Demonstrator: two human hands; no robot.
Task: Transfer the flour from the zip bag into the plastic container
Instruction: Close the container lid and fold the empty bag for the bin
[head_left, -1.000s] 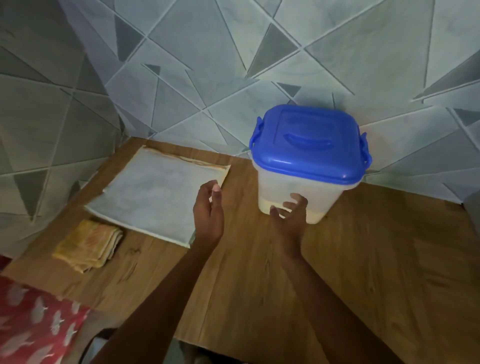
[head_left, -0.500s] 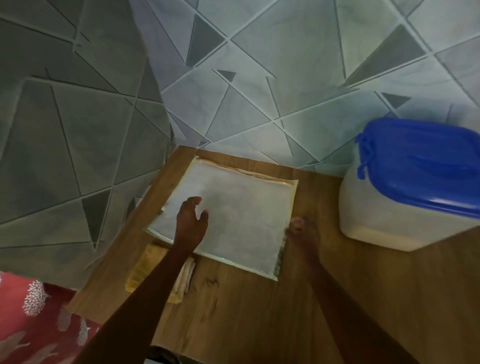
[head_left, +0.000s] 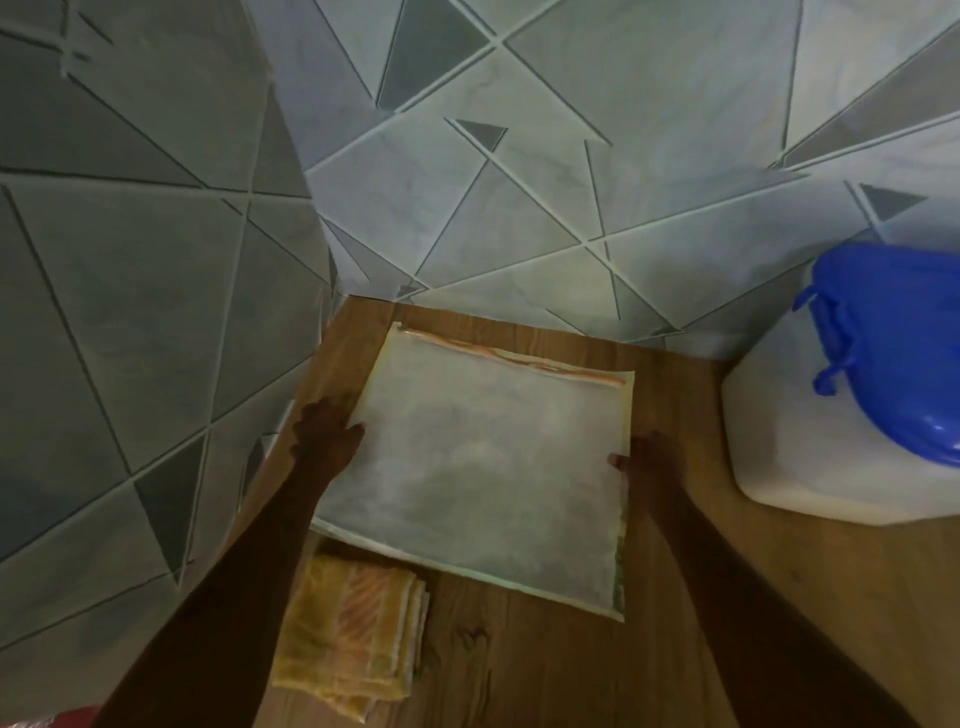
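Observation:
A large flat zip bag (head_left: 483, 462) with white flour inside lies on the wooden counter (head_left: 545, 660), its orange zip strip at the far edge. My left hand (head_left: 324, 436) rests against the bag's left edge, thumb on the bag. My right hand (head_left: 647, 457) touches the bag's right edge, fingertips at its side. Whether either hand has a firm grip is unclear. The white plastic container (head_left: 810, 441) with a closed blue lid (head_left: 893, 338) stands to the right, apart from the bag.
A folded yellow-orange cloth (head_left: 353, 634) lies by the bag's near left corner. Tiled walls with a triangle pattern (head_left: 519, 182) close the counter at the back and left. A red patterned fabric shows at the bottom left edge.
My right hand left the container and went to the bag's right edge. My left hand slid to the bag's left edge. The view turned left, so the container now sits at the right.

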